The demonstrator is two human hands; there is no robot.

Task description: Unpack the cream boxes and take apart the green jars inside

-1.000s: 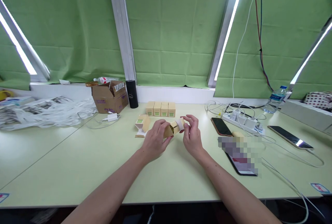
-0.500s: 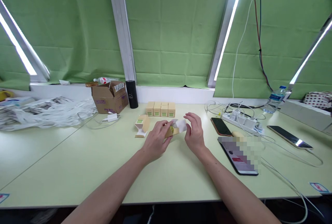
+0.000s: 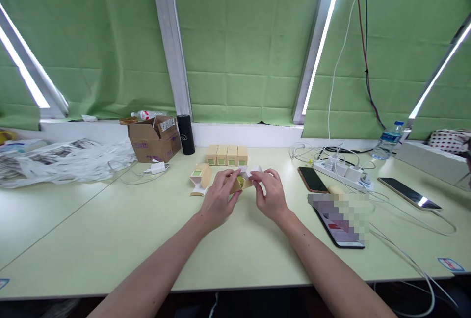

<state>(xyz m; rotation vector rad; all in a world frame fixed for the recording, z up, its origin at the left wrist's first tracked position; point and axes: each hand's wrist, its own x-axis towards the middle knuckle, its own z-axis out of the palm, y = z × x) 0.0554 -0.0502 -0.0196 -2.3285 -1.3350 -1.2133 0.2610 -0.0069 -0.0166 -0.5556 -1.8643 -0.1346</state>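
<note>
My left hand (image 3: 218,195) is closed around a small kraft cardboard box (image 3: 236,188) above the table. The box is open at its right end, with white-lined flaps spread and something yellow-green visible inside. At those flaps, my right hand (image 3: 270,194) has its thumb and fingertips pinched on one of them. To the left stands another small kraft box (image 3: 203,173) with a green label, its front flap folded out onto the table. Behind the hands, several closed boxes of the same sort (image 3: 227,155) stand side by side in a row.
A brown carton (image 3: 154,144) and a black cylinder (image 3: 186,134) stand at the back left, near a white charger (image 3: 157,167) and piled white strips (image 3: 69,161). Phones (image 3: 312,179), a power strip (image 3: 344,173), loose cables and a water bottle (image 3: 388,141) occupy the right side.
My right hand has moved left onto the box's flaps and its fingers have closed on one. The left hand keeps its hold on the box. The view has shifted slightly.
</note>
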